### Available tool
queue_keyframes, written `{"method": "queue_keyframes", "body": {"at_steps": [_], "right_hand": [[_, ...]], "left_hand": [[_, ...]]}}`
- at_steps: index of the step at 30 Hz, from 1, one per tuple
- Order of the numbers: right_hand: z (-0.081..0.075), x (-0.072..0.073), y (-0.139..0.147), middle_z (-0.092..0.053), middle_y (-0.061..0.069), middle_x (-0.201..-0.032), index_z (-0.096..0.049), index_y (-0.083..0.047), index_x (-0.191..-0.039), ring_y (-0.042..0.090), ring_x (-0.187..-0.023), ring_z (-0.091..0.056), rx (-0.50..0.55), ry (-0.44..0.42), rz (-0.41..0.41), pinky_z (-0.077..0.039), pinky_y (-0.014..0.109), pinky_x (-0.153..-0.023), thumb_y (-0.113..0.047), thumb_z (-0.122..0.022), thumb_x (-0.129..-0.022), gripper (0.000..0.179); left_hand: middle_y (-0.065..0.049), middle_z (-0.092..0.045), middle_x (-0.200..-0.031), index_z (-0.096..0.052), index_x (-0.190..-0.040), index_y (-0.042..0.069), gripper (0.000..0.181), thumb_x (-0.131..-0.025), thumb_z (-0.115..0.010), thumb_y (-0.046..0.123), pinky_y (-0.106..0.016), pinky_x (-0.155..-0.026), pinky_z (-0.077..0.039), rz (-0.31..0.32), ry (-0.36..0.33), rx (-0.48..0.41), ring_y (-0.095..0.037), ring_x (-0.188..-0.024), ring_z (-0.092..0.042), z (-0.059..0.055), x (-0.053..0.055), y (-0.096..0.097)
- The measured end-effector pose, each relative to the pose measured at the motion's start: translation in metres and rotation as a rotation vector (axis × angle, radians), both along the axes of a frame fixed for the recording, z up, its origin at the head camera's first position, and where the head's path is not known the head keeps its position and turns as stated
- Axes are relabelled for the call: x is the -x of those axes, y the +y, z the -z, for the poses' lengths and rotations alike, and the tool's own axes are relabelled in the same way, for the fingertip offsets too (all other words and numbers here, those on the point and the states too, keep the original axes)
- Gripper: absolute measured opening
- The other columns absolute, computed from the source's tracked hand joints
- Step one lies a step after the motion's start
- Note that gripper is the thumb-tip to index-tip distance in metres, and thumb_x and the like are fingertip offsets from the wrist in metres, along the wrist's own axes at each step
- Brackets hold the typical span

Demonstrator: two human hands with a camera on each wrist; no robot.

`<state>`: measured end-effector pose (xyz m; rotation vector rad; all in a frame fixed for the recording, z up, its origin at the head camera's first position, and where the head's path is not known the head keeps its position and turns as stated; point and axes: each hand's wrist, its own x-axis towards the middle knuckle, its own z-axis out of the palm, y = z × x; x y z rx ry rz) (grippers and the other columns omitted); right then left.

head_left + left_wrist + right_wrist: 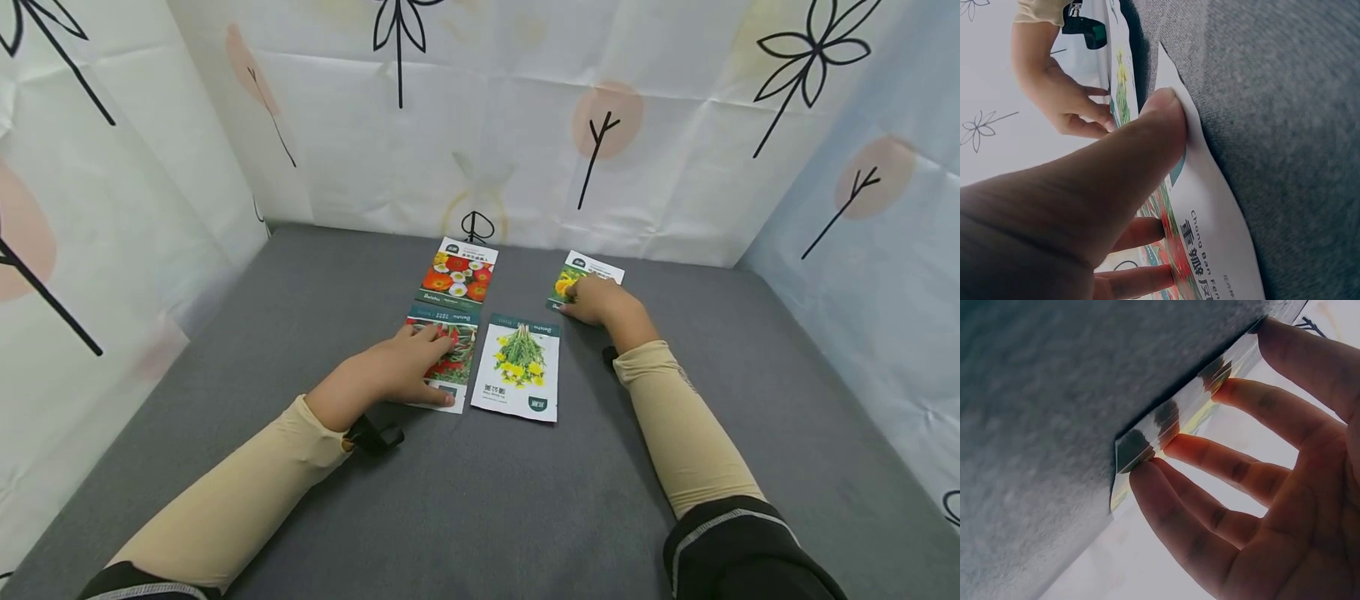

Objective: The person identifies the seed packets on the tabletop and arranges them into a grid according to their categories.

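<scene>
My left hand (393, 368), fingers spread, rests on a seed packet with red flowers (461, 360). In the left wrist view its thumb presses the white end of that packet (1219, 206), whose edge curves slightly up. At the back right, my right hand (606, 304) touches a yellow-flower seed packet (573, 271) and covers much of it. Extended fingertips rest along this packet (1188, 403) in the right wrist view. Between the hands lies a white seed packet with a yellow-flower bunch (517, 367).
Another seed packet, with red, orange and white flowers (457, 275), lies just behind the left hand's packet, end to end with it. The grey tabletop (465, 508) is bordered by white patterned cloth (525, 150) at the back and sides.
</scene>
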<state>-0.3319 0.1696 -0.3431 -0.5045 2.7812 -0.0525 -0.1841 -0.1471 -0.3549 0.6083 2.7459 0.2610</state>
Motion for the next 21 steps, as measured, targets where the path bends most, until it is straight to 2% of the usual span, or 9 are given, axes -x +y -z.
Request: {"method": "queue_keyframes", "body": {"at_steps": [5, 8, 15, 21], "right_hand": [[0.000, 0.000, -0.006, -0.068, 0.025, -0.134, -0.067, 0.000, -0.137, 0.042, -0.125, -0.063, 0.008, 0.016, -0.018, -0.043, 0.062, -0.114, -0.031, -0.057, -0.110, 0.042], [0.000, -0.001, -0.009, -0.070, 0.022, -0.122, -0.070, 0.000, -0.128, 0.038, -0.112, -0.065, 0.013, 0.020, -0.025, -0.047, 0.059, -0.106, -0.031, -0.058, -0.110, 0.038], [0.000, 0.000, -0.017, -0.069, 0.019, -0.112, -0.072, -0.002, -0.119, 0.037, -0.110, -0.065, -0.002, 0.029, -0.043, -0.042, 0.064, -0.112, -0.031, -0.057, -0.110, 0.033], [0.001, 0.001, -0.024, -0.067, 0.017, -0.106, -0.072, -0.004, -0.115, 0.035, -0.105, -0.064, -0.019, 0.040, -0.044, -0.048, 0.057, -0.105, -0.032, -0.059, -0.110, 0.031]], "left_hand": [[-0.019, -0.039, -0.166, -0.048, -0.158, 0.016, 0.084, -0.092, -0.079, 0.057, -0.062, -0.112, -0.047, 0.003, 0.004, 0.001, -0.042, -0.145, -0.041, -0.001, 0.000, 0.000], [-0.019, -0.039, -0.165, -0.048, -0.158, 0.016, 0.083, -0.092, -0.079, 0.057, -0.062, -0.112, -0.047, 0.003, 0.001, 0.003, -0.042, -0.144, -0.041, -0.001, -0.001, 0.000], [-0.018, -0.041, -0.163, -0.049, -0.157, 0.017, 0.082, -0.092, -0.078, 0.058, -0.062, -0.111, -0.047, 0.001, -0.003, 0.010, -0.043, -0.144, -0.041, -0.001, 0.000, 0.001], [-0.018, -0.041, -0.163, -0.048, -0.158, 0.017, 0.084, -0.092, -0.079, 0.058, -0.062, -0.111, -0.048, 0.006, 0.003, 0.010, -0.042, -0.143, -0.041, -0.001, 0.000, 0.000]]}}
